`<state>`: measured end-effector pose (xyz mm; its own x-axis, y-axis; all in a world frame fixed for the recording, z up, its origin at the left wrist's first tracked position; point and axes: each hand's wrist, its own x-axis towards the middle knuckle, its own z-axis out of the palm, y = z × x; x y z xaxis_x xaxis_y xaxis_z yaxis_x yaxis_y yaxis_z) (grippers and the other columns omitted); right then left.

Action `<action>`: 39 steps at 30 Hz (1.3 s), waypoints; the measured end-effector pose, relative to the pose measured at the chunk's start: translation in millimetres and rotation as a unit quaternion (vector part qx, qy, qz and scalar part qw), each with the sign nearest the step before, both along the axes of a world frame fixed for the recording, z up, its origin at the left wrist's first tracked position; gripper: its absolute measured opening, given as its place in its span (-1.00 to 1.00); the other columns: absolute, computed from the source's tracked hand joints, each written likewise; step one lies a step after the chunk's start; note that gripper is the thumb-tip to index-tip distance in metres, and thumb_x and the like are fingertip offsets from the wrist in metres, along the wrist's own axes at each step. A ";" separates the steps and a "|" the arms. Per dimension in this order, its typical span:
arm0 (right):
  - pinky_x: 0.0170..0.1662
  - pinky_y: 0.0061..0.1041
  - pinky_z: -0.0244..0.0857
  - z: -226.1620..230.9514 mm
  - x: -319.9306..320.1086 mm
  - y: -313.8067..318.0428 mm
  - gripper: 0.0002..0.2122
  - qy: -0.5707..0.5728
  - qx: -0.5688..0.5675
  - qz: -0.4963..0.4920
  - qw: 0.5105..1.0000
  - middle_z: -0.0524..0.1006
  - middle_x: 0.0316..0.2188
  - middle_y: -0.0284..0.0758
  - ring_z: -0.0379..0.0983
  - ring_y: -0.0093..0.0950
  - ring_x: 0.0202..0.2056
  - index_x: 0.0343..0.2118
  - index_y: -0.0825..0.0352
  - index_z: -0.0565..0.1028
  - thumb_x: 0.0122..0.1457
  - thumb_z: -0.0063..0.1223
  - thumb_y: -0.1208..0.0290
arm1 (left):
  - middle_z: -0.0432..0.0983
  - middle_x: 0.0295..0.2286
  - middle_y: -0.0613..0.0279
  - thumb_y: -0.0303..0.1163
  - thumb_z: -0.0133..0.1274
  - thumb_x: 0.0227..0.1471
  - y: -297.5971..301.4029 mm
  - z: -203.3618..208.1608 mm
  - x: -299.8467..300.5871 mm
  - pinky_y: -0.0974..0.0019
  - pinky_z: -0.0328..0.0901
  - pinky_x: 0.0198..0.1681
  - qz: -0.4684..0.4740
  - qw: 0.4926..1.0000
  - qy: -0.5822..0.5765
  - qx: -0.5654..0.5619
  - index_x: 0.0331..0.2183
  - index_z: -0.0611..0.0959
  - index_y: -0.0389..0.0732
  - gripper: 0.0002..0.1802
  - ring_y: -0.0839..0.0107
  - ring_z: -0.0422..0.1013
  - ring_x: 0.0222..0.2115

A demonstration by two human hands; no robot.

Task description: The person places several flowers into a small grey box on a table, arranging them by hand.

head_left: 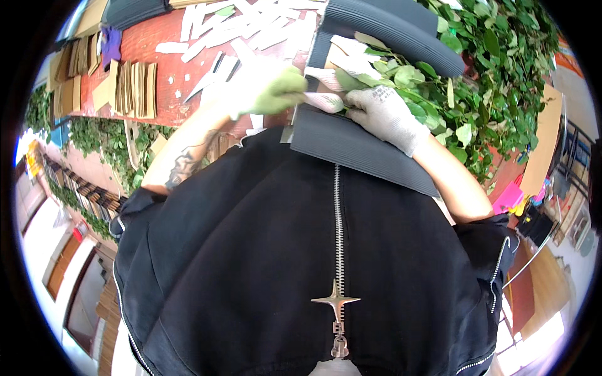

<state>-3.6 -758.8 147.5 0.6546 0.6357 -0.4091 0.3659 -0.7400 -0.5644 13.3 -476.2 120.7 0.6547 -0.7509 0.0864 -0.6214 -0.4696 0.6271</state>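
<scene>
My left hand (279,93), in a light green glove, is smeared by motion at the tip of a white mesh sleeve (324,101) that looks slipped over a flower bud. Whether its fingers grip the sleeve is unclear. My right hand (384,113), in a pale grey glove, is closed on the stem just below that sleeved flower. Another white-sleeved flower (325,78) lies right above it. Below both hands is a black ribbed sheet (364,150), against my dark jacket. Leafy green stems (407,78) reach toward my right hand from the right.
Loose white sleeves (251,25) are scattered over the red table (147,41). Scissors-like blades (213,72) lie left of my left hand. Cardboard pieces (135,88) stand at the left. A black ribbed roll (395,34) lies beyond my hands; a large leafy heap (495,75) fills the right.
</scene>
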 end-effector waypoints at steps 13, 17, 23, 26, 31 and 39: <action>-0.11 -0.21 0.42 27.6 7.3 12.1 -0.84 0.008 -0.097 0.092 0.991 0.62 -0.36 -0.15 0.58 -0.21 -0.22 -0.31 0.29 0.57 0.16 0.04 0.33 | 0.60 -0.17 0.02 -0.17 0.03 0.21 -40.9 41.7 1.5 0.12 0.38 -0.06 -0.167 0.963 0.209 0.009 -0.08 0.64 -0.20 -0.64 0.08 0.52 -0.15; -0.08 -0.25 0.41 45.5 10.0 43.7 -0.77 -0.196 0.159 0.027 0.967 0.57 -0.28 -0.16 0.55 -0.22 -0.17 -0.17 0.32 0.49 0.16 0.06 0.34 | 0.58 -0.08 0.08 -0.09 -0.07 0.28 -44.8 38.3 9.2 0.17 0.37 -0.01 -0.198 0.953 0.218 0.074 -0.04 0.63 -0.16 -0.58 0.14 0.50 -0.08; -0.08 -0.25 0.38 8.3 17.4 33.9 -0.77 -0.238 0.127 0.009 0.963 0.53 -0.26 -0.04 0.51 -0.18 -0.15 -0.16 0.39 0.44 0.17 0.00 0.39 | 0.56 -0.06 0.07 -0.07 -0.10 0.29 -37.6 37.8 1.3 0.19 0.36 0.01 -0.163 0.949 0.264 0.049 -0.01 0.61 -0.16 -0.56 0.15 0.49 -0.06; -0.05 -0.23 0.37 13.7 2.0 18.7 -0.79 -0.167 0.012 0.020 0.986 0.51 -0.22 0.01 0.48 -0.12 -0.12 -0.16 0.44 0.44 0.17 -0.10 0.51 | 0.56 -0.05 0.07 -0.06 -0.12 0.30 -39.2 33.3 -2.7 0.20 0.36 0.02 -0.144 0.944 0.295 0.027 0.01 0.61 -0.16 -0.54 0.16 0.48 -0.05; -0.15 -0.27 0.46 11.3 2.3 7.1 -0.77 -0.232 0.074 0.004 0.970 0.50 -0.17 -0.04 0.48 -0.15 -0.10 -0.13 0.37 0.46 0.14 -0.12 0.55 | 0.54 -0.02 0.08 -0.04 -0.13 0.30 -39.0 26.8 -3.2 0.21 0.34 0.05 -0.158 0.950 0.270 0.017 0.04 0.58 -0.15 -0.52 0.16 0.47 -0.02; -0.20 -0.24 0.47 -2.3 -0.1 5.2 -0.65 -0.202 -0.028 0.004 0.979 0.49 -0.09 -0.06 0.52 -0.14 -0.13 -0.01 0.29 0.40 0.09 -0.06 0.56 | 0.60 -0.22 0.16 -0.41 0.16 0.09 -30.2 21.8 -4.2 0.30 0.43 -0.19 0.103 0.989 0.109 0.000 -0.06 0.63 -0.10 -0.67 0.28 0.55 -0.25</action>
<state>-3.6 -753.6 145.1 0.7654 0.6255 -0.1515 0.5570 -0.7617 -0.3311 9.0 -506.3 142.5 0.7963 -0.6004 -0.0741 -0.3630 -0.5723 0.7353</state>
